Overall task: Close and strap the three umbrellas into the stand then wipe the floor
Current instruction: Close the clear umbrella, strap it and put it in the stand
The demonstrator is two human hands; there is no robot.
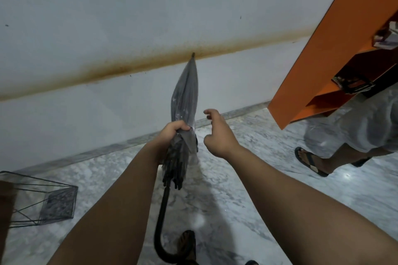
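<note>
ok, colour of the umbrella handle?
Black: the curved crook handle and its shaft, below the grey canopy gripped by the left hand. Head view, the only one.

A big white wall (107,17) stood at the far side. A long brown stain (129,64) ran across it like a dirty line. An orange shelf (323,49) leaned in at the far right. A dark box (353,84) sat on one of its boards, and some small white things (385,36) sat higher up, too blurry to tell. Under the shelf another person stood in pale, baggy clothes (355,127). That person's foot wore a black sandal (310,161). Another sandaled foot (188,243) showed near the bottom edge.
</note>
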